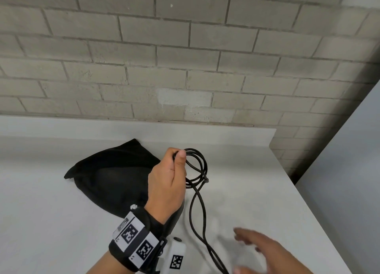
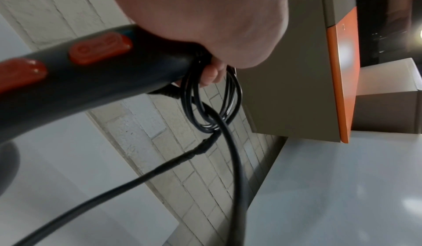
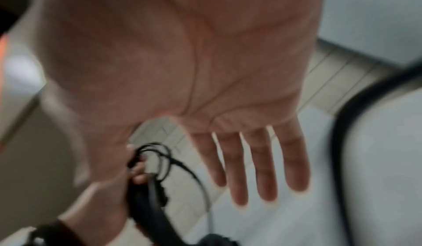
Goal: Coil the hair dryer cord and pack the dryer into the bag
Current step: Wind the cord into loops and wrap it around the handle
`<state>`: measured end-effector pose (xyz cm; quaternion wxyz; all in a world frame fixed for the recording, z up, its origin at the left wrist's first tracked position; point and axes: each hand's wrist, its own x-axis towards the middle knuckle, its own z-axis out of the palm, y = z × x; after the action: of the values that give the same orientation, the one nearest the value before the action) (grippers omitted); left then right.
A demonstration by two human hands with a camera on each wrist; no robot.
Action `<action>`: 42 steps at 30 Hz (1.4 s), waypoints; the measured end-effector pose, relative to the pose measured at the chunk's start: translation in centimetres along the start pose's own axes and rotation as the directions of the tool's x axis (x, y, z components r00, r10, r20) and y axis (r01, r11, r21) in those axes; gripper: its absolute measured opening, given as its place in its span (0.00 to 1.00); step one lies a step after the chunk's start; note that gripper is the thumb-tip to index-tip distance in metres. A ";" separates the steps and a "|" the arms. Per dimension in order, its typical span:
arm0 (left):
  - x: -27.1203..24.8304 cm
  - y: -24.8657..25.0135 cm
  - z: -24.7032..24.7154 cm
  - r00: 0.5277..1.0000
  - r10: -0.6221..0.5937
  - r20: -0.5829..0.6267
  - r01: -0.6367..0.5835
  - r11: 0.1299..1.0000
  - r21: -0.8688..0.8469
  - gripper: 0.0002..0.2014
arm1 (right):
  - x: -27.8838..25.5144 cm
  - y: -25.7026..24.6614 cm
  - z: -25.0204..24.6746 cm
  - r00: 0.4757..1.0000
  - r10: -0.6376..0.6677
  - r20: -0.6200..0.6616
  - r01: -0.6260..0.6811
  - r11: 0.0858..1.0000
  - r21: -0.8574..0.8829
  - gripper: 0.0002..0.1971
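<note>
My left hand [image 1: 170, 177] grips the black hair dryer handle [image 2: 91, 72], which has orange buttons, together with a few loops of the black cord [image 1: 198, 164] pinched under the thumb. The rest of the cord [image 1: 202, 222] hangs down from the coil and trails off toward the front edge of the white table [image 1: 51, 222]. The black fabric bag [image 1: 111, 175] lies flat on the table just behind and left of that hand. My right hand [image 1: 259, 251] hovers blurred at the lower right, fingers [image 3: 262, 168] spread straight and holding nothing. The dryer's body is mostly hidden by my left wrist.
A grey brick wall [image 1: 185, 57] rises straight behind the table. The table's right edge [image 1: 308, 201] runs diagonally, with grey floor beyond it. A beige cabinet with an orange panel [image 2: 342, 69] shows in the left wrist view.
</note>
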<state>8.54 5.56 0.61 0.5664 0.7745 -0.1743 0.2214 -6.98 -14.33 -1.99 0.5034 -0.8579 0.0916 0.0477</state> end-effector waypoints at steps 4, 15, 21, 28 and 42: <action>-0.7 0.6 0.7 0.999 0.029 0.029 -0.031 0.998 0.060 0.22 | 2.9 -4.9 2.6 0.977 -0.213 0.016 0.213 0.977 0.010 0.20; -0.3 0.1 -0.2 0.999 0.031 -0.023 -0.030 0.998 0.059 0.19 | 2.0 -6.3 2.0 0.906 -0.420 0.050 0.389 0.873 0.294 0.10; 0.2 -0.5 -0.8 0.999 -0.009 -0.038 0.009 1.000 -0.004 0.18 | 1.3 0.0 0.2 0.877 -0.319 0.358 0.413 0.883 -0.224 0.19; -0.3 -0.2 -0.2 1.000 0.008 -0.014 -0.007 1.000 0.004 0.19 | 3.4 2.8 1.3 0.951 -0.173 0.257 0.283 0.820 -0.497 0.21; -0.4 0.0 -0.3 0.998 0.060 -0.034 -0.055 0.990 0.128 0.17 | 5.0 -5.4 1.2 0.765 -0.623 -0.161 0.595 0.781 -0.191 0.10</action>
<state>8.21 5.86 0.47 0.5125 0.7993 -0.1714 0.2628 -0.93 -11.27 1.15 0.4221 -0.8715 -0.1413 -0.2059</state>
